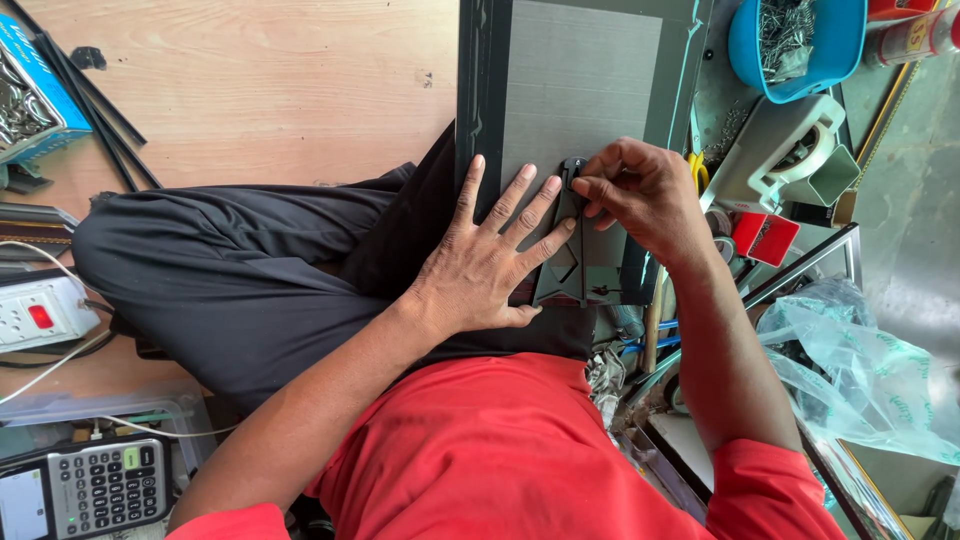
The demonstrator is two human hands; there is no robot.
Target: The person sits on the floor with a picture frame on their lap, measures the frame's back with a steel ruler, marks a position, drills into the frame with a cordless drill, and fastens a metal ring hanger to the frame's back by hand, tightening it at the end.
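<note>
Blue box [30, 95] top left; grey calculator screen [22, 505], perhaps blank, bottom left.

The right hand [640, 195] covers the top of the black bracket [575, 270] on the grey board [580, 90], so what its pinched fingertips grip cannot be told. The left hand [490, 260] hides the board's near left part. Beyond the board, the blue bowl [795, 45] is cut by the top edge. The calculator [100, 490] is cropped at the bottom edge.

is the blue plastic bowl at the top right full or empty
Partly full: the blue plastic bowl holds a heap of small silvery metal pieces.
</note>
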